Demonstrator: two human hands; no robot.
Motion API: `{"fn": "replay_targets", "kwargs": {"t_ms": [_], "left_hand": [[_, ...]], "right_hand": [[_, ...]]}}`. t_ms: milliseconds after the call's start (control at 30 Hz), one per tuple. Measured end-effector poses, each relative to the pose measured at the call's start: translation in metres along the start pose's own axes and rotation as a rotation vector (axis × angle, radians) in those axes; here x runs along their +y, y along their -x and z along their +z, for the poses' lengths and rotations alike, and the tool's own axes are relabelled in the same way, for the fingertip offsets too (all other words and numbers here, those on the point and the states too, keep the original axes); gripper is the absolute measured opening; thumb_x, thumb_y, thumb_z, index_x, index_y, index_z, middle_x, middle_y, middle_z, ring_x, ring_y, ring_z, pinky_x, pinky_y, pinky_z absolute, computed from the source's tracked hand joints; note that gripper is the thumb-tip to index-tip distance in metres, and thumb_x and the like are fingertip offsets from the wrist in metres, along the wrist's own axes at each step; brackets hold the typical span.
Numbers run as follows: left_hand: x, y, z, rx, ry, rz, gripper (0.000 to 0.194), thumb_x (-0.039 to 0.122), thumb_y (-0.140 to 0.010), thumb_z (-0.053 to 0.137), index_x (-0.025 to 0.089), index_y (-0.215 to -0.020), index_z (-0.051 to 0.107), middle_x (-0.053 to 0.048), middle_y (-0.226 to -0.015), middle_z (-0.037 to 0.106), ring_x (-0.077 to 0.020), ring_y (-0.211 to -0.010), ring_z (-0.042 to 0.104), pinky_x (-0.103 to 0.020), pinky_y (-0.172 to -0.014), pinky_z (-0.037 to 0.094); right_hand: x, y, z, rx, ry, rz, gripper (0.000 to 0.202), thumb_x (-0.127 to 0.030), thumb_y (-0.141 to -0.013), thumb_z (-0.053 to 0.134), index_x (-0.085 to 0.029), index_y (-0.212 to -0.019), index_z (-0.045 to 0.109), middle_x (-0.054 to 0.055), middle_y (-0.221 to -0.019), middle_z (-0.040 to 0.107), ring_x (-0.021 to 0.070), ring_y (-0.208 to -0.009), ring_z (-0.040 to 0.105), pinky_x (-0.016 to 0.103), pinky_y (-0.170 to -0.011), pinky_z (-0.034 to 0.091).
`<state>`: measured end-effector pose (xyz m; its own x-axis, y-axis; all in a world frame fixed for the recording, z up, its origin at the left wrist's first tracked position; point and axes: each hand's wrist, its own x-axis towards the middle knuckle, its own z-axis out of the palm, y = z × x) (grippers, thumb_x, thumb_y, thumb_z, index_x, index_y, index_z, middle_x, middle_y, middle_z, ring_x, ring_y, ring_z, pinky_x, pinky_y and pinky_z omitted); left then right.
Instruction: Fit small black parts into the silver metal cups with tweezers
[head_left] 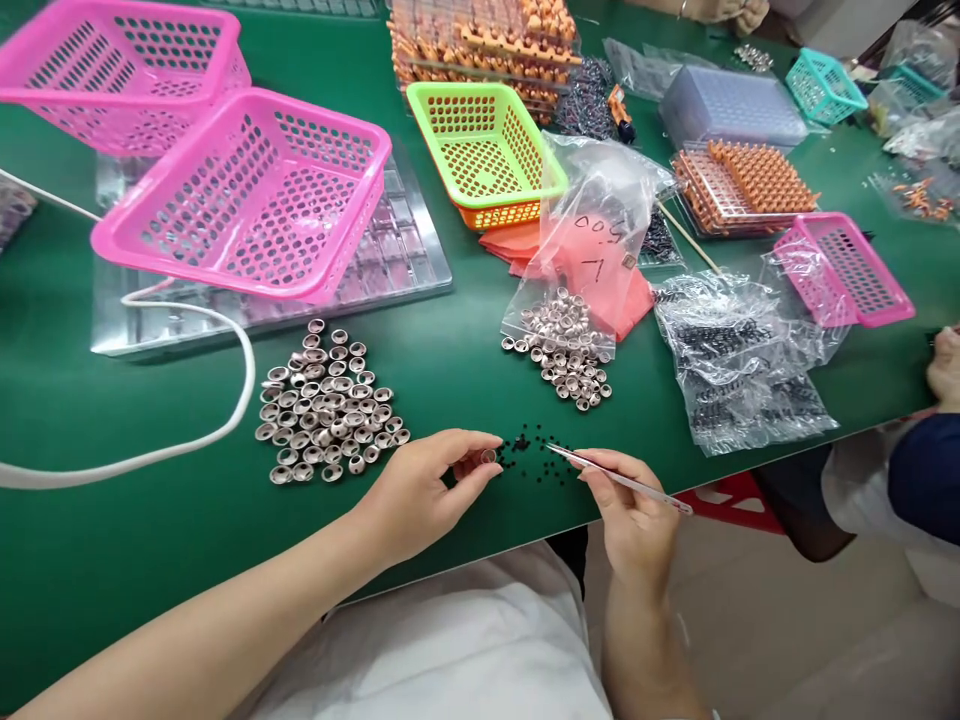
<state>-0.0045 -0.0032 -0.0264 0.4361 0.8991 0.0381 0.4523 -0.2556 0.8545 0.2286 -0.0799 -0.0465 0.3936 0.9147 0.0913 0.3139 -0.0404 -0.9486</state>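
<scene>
Pinching left hand [431,490]: its grip is closed on one silvery ring [488,456] in the lower middle of the frame, thumb and forefinger at the edges, probably to leave the ring's middle within reach.
Tweezer-bearing right hand [634,510]: its grip is closed around slim tweezers [637,486], held much like a pen, tips pointing left; whether the tips hold anything, I cannot tell. Such fine points likely suit pieces too small for fingers.
Black pieces [521,441]: strewn on the green surface [450,380] between the hands, some bunched together; presumably put there so both hands reach them with little travel.
Loose ring pile [326,415]: left of the left hand, spread out, which should make single rings easy to lift.
Clear bag [592,240]: centre of the frame, more rings [581,375] inside and around its lower end; it likely keeps them apart from the loose pile.
Near pink basket [195,195]: upper left, over a silvery tray [412,265], set back seemingly to spare working room.
Green basket [487,165]: upper middle, nested in an orange basket [502,216], perhaps to save space.
Plastic pouches [735,390]: right of centre, dark parts inside, presumably bagged against scattering.
</scene>
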Motion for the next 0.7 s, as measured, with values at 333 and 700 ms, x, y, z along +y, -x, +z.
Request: {"fn": "replay_targets", "kwargs": {"t_ms": [333, 700], "left_hand": [[0.001, -0.001, -0.001, 0.005, 0.078, -0.073, 0.020, 0.026, -0.092, 0.063, 0.019, -0.107, 0.073, 0.000, -0.076, 0.074, -0.0123, -0.063, 0.066, -0.021, -0.061, 0.054], [0.000, 0.001, -0.001, -0.024, 0.192, -0.150, 0.020, 0.025, -0.091, 0.065, 0.018, -0.107, 0.074, -0.001, -0.085, 0.079, -0.0136, -0.072, 0.073, -0.021, -0.069, 0.060]], "right_hand": [[0.000, 0.009, 0.012, 0.087, 0.024, -0.022, 0.015, -0.024, -0.087, 0.073, -0.021, -0.101, 0.071, 0.005, -0.096, 0.076, 0.0209, -0.084, 0.075, 0.037, -0.076, 0.065], [0.000, 0.007, 0.013, 0.128, 0.011, -0.025, 0.012, -0.023, -0.086, 0.073, -0.020, -0.097, 0.071, 0.005, -0.093, 0.074, 0.0185, -0.075, 0.073, 0.034, -0.067, 0.065]]}}
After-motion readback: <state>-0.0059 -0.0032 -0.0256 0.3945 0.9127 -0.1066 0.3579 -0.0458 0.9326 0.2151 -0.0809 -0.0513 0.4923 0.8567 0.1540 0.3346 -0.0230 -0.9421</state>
